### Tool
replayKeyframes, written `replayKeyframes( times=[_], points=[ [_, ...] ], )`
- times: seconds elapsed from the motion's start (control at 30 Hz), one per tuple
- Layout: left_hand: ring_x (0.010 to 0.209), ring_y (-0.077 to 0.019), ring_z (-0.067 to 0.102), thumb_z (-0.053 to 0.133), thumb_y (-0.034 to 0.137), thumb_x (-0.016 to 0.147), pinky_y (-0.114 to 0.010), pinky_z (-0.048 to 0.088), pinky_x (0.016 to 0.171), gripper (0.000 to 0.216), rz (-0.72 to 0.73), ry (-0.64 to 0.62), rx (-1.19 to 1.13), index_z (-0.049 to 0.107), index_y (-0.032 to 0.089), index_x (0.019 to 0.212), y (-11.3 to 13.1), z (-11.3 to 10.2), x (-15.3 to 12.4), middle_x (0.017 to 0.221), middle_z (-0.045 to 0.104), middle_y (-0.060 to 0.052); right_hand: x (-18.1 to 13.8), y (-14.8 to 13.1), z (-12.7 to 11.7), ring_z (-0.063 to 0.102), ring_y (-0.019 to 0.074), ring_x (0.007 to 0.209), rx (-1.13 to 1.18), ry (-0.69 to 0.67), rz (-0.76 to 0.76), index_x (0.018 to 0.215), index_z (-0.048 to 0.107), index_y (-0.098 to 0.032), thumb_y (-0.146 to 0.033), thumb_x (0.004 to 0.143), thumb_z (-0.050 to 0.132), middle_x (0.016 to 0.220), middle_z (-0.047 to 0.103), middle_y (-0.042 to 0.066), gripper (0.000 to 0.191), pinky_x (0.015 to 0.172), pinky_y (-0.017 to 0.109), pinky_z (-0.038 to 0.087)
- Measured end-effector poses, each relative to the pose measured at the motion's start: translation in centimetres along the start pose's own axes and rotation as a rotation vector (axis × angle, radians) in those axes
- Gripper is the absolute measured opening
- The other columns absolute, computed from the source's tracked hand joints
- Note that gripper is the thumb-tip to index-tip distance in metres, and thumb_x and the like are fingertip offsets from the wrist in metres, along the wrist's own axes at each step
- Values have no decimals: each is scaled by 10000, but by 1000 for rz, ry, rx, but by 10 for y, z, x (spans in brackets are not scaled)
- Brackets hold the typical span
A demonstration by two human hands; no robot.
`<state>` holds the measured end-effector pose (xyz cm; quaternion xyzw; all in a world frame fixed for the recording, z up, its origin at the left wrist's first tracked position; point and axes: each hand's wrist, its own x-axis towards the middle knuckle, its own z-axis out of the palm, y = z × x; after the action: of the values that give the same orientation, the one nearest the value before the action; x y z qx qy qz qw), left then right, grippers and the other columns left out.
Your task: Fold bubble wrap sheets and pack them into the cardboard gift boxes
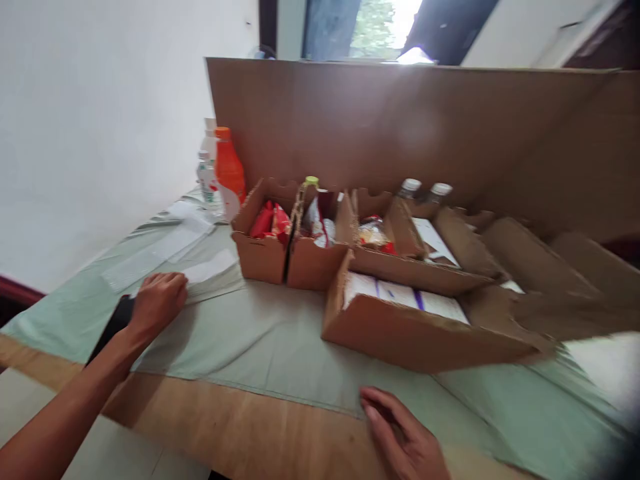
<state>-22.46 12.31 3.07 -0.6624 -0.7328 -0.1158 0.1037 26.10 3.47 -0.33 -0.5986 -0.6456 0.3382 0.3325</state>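
Observation:
My left hand (161, 300) is over the left part of the cloth, its fingers curled in. What they hold, if anything, is hidden. A flat black object (113, 327) shows beneath its wrist, and a white strip (210, 267) lies just beyond the knuckles. Near the front edge is my right hand (403, 437), with loosely bent fingers, a gap between thumb and forefinger, and nothing seen in it. Closest to that hand stands a long cardboard box (425, 340) with white packs (400, 293) marked in purple.
Behind stand several cardboard bins (263, 260), some holding red snack packets (273, 220). An orange bottle (229, 170) and clear bottles stand at the back left. A tall cardboard panel (350, 120) walls off the back. Green cloth (280, 333) covers much of the wooden table (240, 420).

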Motion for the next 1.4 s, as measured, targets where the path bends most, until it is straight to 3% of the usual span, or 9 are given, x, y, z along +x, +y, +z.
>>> replayKeyframes(
  times=[0.13,0.23,0.4,0.53,0.8,0.93,1.03,1.27,1.4],
  points=[
    [988,-280,731,511,198,929,-453,570,905,164,371,238,-214,672,228,911,48,-20,-66,1172,766,-110,-1,-37,25,750,286,1021,308,-127,156,1147,732,-226,-644,888,615,1141,765,145,506,838,393,635],
    [1169,-250,691,494,58,910,-414,553,996,232,633,158,-357,664,211,949,105,-30,-117,1316,717,-115,-2,-46,38,703,317,1152,522,-275,232,1417,565,-202,-732,868,582,1358,651,220,763,769,395,634],
    [1306,-264,615,438,28,936,-445,513,1048,304,735,-23,-384,691,187,995,166,-27,-156,1381,687,-106,-8,-44,40,643,337,1253,518,-322,204,1581,332,-182,-674,860,614,1469,561,235,917,892,453,600],
    [1217,-289,662,445,47,929,-464,537,973,347,739,-53,-344,697,191,1120,169,-21,-163,1341,705,-115,-12,-50,40,628,330,1267,118,-181,122,1556,400,-199,-415,781,738,1434,614,167,873,1030,482,530],
    [1269,-322,617,515,84,935,-525,499,1054,289,756,-128,-405,685,181,1148,188,-27,-155,1330,695,-127,-9,-35,12,660,176,679,-104,9,24,1432,567,-209,-305,891,522,936,765,35,552,697,303,559],
    [1313,-348,576,666,265,889,-592,446,1134,317,694,-287,-542,672,194,1198,201,-35,-151,1388,651,-144,-17,1,-31,700,260,878,-302,274,21,1395,573,-154,-433,869,587,1134,736,133,595,804,413,578],
    [1310,-323,580,605,229,930,-555,498,1098,332,624,-225,-632,642,209,1260,209,-33,-147,1392,647,-133,-26,10,-40,670,300,1093,-390,451,-67,1386,568,-169,-435,952,552,1272,681,167,509,951,489,547],
    [1346,-335,564,440,85,953,-553,515,1087,390,641,-99,-510,642,141,1282,232,4,-132,1395,648,-172,-10,-37,46,545,302,1338,-519,-46,-406,1344,629,-189,-151,960,498,1437,612,144,407,1077,493,485],
    [1426,-349,489,461,164,982,-583,450,1146,419,684,-170,-448,608,151,1375,223,22,-137,1501,573,-163,-19,-14,39,490,300,1411,-582,-111,-390,1421,580,-176,-243,984,544,1495,574,142,444,1139,506,429]
  ],
)
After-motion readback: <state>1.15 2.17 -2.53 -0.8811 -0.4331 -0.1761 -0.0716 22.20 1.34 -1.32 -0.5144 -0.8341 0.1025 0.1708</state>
